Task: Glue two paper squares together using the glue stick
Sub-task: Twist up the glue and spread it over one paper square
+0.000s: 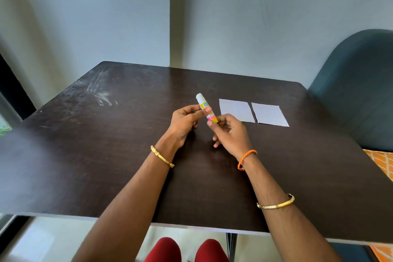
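The dark counter (106, 155) carries two white paper squares (237, 110) side by side, just right of the glue stick (205, 107). Left hand (185, 125) and right hand (231, 132) hold the stick above the counter, fingers (207, 110) clamped round it.

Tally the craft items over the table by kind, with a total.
White paper squares lying flat on the dark table: 2
Yellow-and-pink glue stick with white cap, held in left hand and right hand: 1
Total: 3
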